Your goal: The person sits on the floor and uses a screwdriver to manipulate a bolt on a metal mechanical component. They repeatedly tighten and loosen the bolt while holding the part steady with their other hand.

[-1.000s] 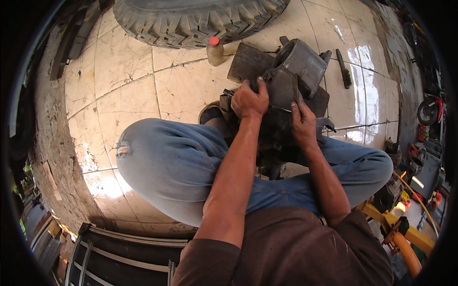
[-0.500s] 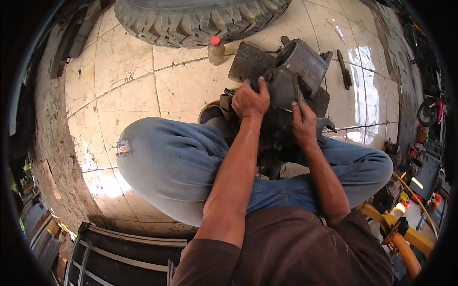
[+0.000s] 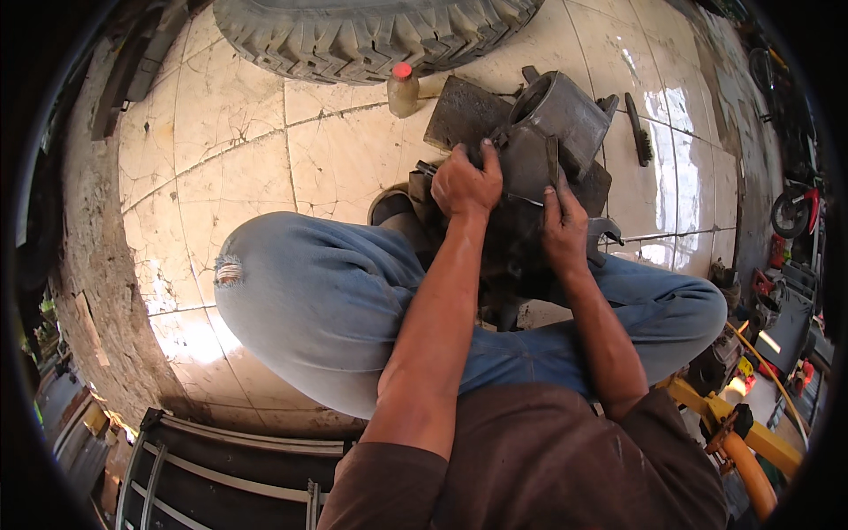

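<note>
Cracked cream tiles cover the floor [image 3: 230, 181], with a big tire [image 3: 371, 46] lying at the far side and a red-capped bottle [image 3: 403, 95] just in front of it. Near the middle, between the two hands and beyond the bent knees, sits a gray metal housing [image 3: 568, 119]. The left hand [image 3: 468, 183] has its fingers curled at the housing's left edge; what they grasp, I cannot tell. The right hand [image 3: 566, 224] pinches a thin dark strip [image 3: 553, 157] in its fingers, against the housing. Farther right lies a brush [image 3: 638, 131].
</note>
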{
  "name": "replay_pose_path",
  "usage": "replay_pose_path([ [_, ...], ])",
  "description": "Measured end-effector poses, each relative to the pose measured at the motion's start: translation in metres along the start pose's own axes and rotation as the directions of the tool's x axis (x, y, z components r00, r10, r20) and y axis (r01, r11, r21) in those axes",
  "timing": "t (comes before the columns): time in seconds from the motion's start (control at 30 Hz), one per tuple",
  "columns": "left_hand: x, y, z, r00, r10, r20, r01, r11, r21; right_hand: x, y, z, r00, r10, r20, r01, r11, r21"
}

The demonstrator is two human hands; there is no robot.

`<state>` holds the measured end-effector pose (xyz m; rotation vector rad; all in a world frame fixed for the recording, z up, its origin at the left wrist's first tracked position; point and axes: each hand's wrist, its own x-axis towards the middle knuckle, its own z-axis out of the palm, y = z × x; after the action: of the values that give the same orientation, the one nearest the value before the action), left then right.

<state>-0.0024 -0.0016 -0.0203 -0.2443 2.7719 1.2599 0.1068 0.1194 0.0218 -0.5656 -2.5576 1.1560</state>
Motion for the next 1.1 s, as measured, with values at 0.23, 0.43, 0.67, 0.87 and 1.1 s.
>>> replay_pose_path([
  [0.23,0.0,0.002,-0.002,0.999,-0.021,0.036,0.021,1.0,0.004,0.0,0.0,0.001,1.0,0.019,-0.003,-0.019,1.0,-0.002],
  [0.43,0.0,-0.001,-0.001,1.0,-0.006,-0.001,0.006,1.0,0.017,0.001,-0.001,0.003,1.0,0.002,-0.012,-0.002,1.0,-0.017],
  [0.67,0.001,0.0,-0.002,1.0,-0.014,0.019,0.014,1.0,0.0,0.0,-0.002,0.001,1.0,0.026,0.007,-0.025,0.999,-0.026],
  [0.87,-0.001,-0.001,0.0,1.0,-0.012,0.017,0.012,1.0,0.015,-0.001,-0.003,0.003,1.0,0.028,0.0,-0.028,0.999,-0.02],
  [1.1,0.0,0.001,-0.001,1.0,-0.017,0.017,0.017,1.0,0.016,0.0,-0.003,0.002,0.998,-0.052,-0.028,0.051,0.998,-0.048],
])
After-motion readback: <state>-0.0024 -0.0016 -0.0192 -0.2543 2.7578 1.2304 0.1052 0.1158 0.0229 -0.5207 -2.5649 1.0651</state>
